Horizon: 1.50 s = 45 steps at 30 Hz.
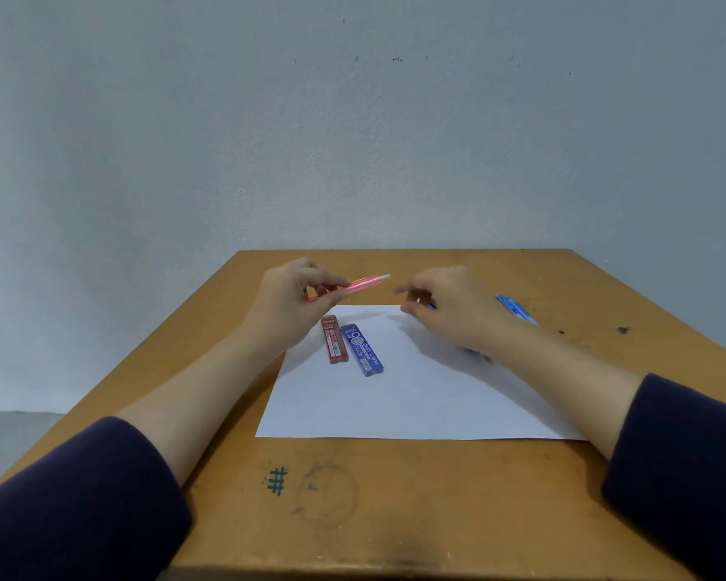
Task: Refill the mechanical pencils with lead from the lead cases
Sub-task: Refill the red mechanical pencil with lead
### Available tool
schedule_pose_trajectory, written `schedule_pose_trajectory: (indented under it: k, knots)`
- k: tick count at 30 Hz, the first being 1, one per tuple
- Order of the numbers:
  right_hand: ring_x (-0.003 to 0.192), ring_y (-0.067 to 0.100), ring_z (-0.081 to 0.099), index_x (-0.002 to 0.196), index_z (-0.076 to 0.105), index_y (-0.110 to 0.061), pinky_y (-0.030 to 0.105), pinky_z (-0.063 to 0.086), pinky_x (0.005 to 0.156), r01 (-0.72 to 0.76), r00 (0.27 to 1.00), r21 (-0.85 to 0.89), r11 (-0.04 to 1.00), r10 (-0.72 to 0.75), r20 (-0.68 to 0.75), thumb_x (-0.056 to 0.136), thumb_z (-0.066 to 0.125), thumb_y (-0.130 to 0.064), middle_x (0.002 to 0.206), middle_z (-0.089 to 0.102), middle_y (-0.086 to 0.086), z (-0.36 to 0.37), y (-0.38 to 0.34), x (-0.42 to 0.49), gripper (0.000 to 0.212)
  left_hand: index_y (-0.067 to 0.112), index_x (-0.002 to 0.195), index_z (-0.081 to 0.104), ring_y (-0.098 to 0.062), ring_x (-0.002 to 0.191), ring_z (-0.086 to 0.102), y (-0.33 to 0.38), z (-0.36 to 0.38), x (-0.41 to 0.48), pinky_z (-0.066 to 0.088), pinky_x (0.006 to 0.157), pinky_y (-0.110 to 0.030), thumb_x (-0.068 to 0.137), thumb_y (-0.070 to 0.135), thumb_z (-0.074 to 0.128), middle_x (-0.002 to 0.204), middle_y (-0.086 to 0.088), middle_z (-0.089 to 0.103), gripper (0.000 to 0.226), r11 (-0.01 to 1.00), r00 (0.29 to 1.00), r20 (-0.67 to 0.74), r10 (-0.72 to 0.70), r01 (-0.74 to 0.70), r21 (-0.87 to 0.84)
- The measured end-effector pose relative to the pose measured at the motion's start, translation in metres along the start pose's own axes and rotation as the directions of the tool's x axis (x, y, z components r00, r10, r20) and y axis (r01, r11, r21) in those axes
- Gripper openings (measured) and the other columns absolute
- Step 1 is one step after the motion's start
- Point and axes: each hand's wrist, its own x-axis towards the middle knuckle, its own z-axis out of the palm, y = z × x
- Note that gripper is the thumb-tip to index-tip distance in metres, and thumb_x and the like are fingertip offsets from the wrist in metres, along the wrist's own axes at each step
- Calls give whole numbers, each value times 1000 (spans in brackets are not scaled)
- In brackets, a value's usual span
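Paper [395, 396] on brown worktop [395, 496]. Red lead case [335, 339] and blue lead case [362, 350] just beside each other on paper's far-left part. Blue pencil [516, 310] off paper's far-right corner, partly hidden by right wrist. Left hand [294, 299] above paper's far-left corner, grip pinching pink pencil [363, 283], white end pointing right. Right hand [449, 308] above paper's far edge, fingers curled; cannot tell whether grip holds anything.
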Motion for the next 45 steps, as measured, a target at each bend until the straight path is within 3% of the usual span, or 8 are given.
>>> schedule_pose_trajectory:
  k: [5, 11, 17, 20, 23, 28, 41, 45]
  knots:
    - [71, 10, 52, 109, 70, -10, 17, 36, 71, -40, 970, 121, 992, 67, -232, 87, 63, -9, 77, 60, -4, 1, -1, 1, 23, 19, 97, 76, 6, 71, 51, 4, 1, -1, 37, 60, -8, 81, 13, 74, 78, 12, 58, 17, 999, 999, 29, 42, -42, -25]
    - [72, 10, 52, 94, 75, -9, 18, 35, 66, -20, 966, 100, 995, 45, -256, 86, 65, -10, 84, 70, 3, 3, 0, 1, 13, 18, 96, 76, 6, 72, 53, 7, 3, -2, 39, 60, -10, 80, 11, 75, 77, 17, 56, 18, 995, 994, 41, 100, -99, -31]
    - [73, 16, 57, 91, 73, -10, 34, 49, 72, -46, 965, 48, 998, 57, -258, 88, 60, -11, 82, 69, 3, -1, 1, 2, 13, 17, 96, 76, 6, 70, 52, 3, 4, -2, 37, 60, -8, 80, 12, 75, 77, 13, 58, 17, 997, 997, 35, 73, -71, -43]
    - [77, 14, 58, 93, 73, -13, 29, 46, 72, -115, 978, 36, 993, 120, -173, 91, 59, -13, 85, 69, 1, -9, 5, 4, 14, 17, 96, 76, 5, 69, 51, -1, 2, -1, 37, 59, -9, 80, 12, 75, 78, 8, 59, 17, 998, 999, 14, 51, -50, -39]
    - [78, 8, 54, 93, 73, -12, 20, 38, 69, -163, 984, -49, 985, 166, 67, 90, 62, -12, 90, 68, -1, -15, 12, 5, 12, 17, 97, 76, 5, 69, 51, -3, 2, 0, 37, 60, -8, 80, 12, 75, 78, 9, 59, 18, 999, 999, 8, 36, -35, -27]
    - [78, 7, 58, 88, 75, -14, 20, 44, 71, -128, 946, -83, 988, 147, 289, 85, 68, -13, 89, 70, -2, -15, 12, 2, 8, 18, 99, 76, 4, 69, 50, -3, 2, 0, 37, 59, -9, 81, 13, 74, 79, 7, 60, 19, 999, 1000, 13, 24, -24, -26]
    - [70, -1, 56, 86, 76, -16, 15, 44, 63, -154, 941, -52, 987, 163, 296, 80, 74, -20, 79, 68, -8, -15, 10, 1, 7, 18, 99, 75, 4, 70, 51, 1, 2, -1, 39, 59, -11, 81, 13, 74, 81, 4, 62, 19, 999, 999, 25, 30, -29, -34]
    - [66, 4, 56, 88, 74, -20, 17, 43, 64, -229, 966, 129, 965, 209, 152, 82, 72, -17, 74, 67, -3, -13, 10, 5, 7, 17, 98, 76, 4, 70, 53, 6, 3, -3, 38, 59, -9, 80, 12, 75, 79, 7, 61, 18, 998, 999, 6, 32, -31, -62]
